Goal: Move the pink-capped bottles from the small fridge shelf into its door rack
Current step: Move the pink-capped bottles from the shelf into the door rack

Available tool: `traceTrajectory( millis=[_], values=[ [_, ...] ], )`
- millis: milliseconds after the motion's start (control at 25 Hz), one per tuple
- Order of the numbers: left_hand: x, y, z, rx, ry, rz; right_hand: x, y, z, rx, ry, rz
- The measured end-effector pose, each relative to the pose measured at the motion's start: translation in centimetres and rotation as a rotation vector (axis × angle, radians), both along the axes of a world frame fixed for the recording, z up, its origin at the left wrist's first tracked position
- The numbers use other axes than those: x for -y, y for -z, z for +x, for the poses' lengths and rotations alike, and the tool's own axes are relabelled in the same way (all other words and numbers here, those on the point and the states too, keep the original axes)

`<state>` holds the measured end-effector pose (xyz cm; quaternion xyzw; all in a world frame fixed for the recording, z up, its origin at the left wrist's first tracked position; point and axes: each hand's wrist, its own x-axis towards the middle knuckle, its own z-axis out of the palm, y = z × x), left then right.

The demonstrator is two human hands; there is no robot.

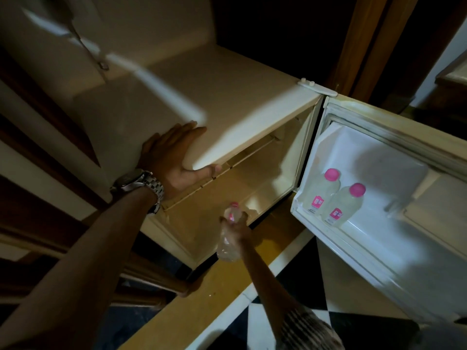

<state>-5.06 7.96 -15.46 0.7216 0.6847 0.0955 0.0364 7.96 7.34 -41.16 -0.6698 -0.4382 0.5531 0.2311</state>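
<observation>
The right hand (238, 227) has its fingers closed around a pink-capped bottle (228, 233), held at the fridge mouth in front of the shelf. The left hand (174, 157) lies open on the fridge top (202, 92). Two bottles (334, 197) already stand in the door rack (303, 213). The grip looks loose, perhaps; the bottle could slip or topple those two

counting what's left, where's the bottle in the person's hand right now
Low centre of the head view: the right hand holds the bottle at the fridge opening, left of the two bottles in the door rack.
</observation>
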Motion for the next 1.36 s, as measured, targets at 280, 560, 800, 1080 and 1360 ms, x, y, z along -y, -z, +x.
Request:
traceTrajectory(
  millis=[280, 560, 800, 1080, 1360],
  values=[
    [0.2, -0.4, 0.2, -0.037, -0.002, -0.002, 6.5, -5.9, 15.8, 0.038, 0.322, 0.655],
    [0.5, -0.5, 0.3, -0.043, 0.009, -0.002, 6.6, -5.3, 22.8, 0.666, 0.384, 0.992],
    [0.3, -0.4, 0.1, -0.044, 0.014, -0.01, 4.7, -1.7, 26.2, 0.31, 0.593, 0.773],
    [0.3, -0.5, 0.1, -0.029, 0.017, -0.003, 5.0, -2.7, 28.2, 0.323, 0.629, 0.614],
    [-0.2, 0.2, -0.3, -0.038, 0.021, 0.017, 7.3, -11.2, 25.3, 0.694, -0.144, 0.364]
  ],
)
